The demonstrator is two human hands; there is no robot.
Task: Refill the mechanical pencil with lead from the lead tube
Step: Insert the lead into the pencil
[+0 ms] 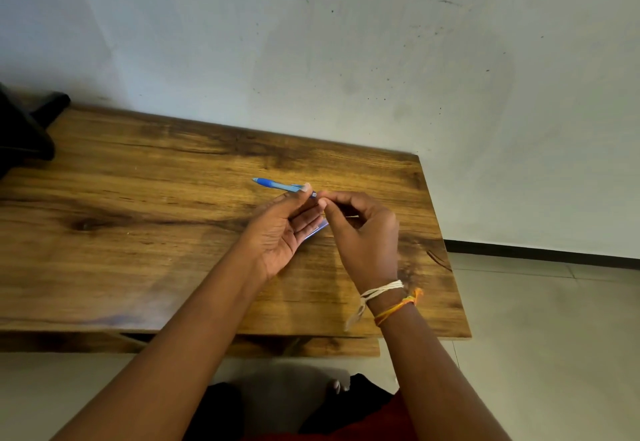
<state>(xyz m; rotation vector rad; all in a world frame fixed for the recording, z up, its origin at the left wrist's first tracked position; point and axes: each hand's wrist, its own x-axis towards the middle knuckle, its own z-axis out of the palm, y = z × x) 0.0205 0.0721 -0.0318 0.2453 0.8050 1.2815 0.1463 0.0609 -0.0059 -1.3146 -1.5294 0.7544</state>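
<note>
A blue mechanical pencil is held above the wooden table, its tip pointing left. My left hand grips it near its rear end with thumb and fingers. My right hand pinches at the pencil's back end with thumb and forefinger; whether a lead or cap sits between those fingers is too small to tell. A pale blue lead tube lies on the table under my hands, mostly hidden by the left fingers.
The table's right edge and front edge are close to my hands. A dark object sits at the table's far left corner. A white wall stands behind, tiled floor to the right.
</note>
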